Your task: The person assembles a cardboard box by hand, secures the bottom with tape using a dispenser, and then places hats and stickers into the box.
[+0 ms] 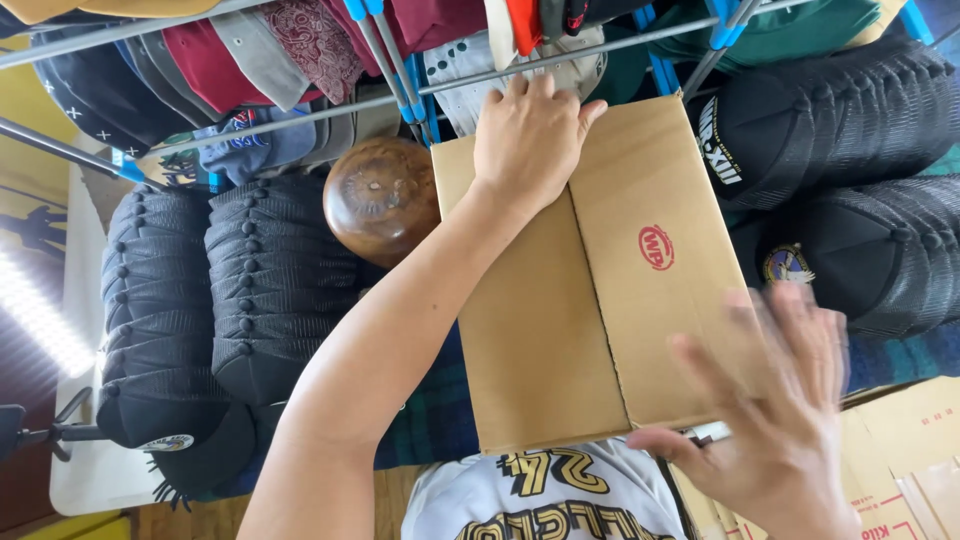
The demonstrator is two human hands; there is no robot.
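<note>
Two flaps meet along the seam of the cardboard box [590, 280], which rests among stacked caps [240, 290]. Our left hand [530, 135] presses flat on its far edge; the right hand [780, 410], blurred, seems open, holding nothing. We keep flaps level.

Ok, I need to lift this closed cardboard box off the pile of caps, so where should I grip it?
Probably by its two short ends, one hand each. The cardboard box lies flat with flaps shut, so the top offers no hold. The left hand already rests on the far edge; the right hand, blurred, is near the close corner. Cap stacks crowd the long sides.
</note>
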